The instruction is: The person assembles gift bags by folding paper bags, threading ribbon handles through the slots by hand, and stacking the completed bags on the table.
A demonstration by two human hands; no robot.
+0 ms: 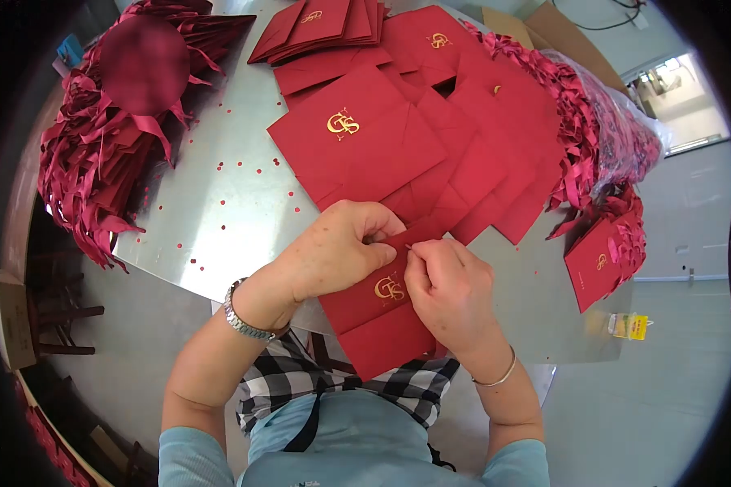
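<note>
A flat red paper bag (382,329) with a gold emblem is in front of me, over the table's near edge and above my lap. My left hand (341,250) grips its upper end, thumb on the face and fingers curled at the top. My right hand (453,290) is closed in a pinch against the same end, close to the left thumb. A small thin tip shows at the right fingertips; what it belongs to I cannot make out. Just beyond my hands lie overlapping red bags, one large one (365,150) showing the same emblem.
Bags with dark red ribbons form a heap (97,154) at the left. More ribbons (581,122) lie by clear plastic at the right, near a ribboned bag (597,260) at the edge. Red paper dots (222,202) dot the metal table (244,138). A yellow packet (630,326) sits right.
</note>
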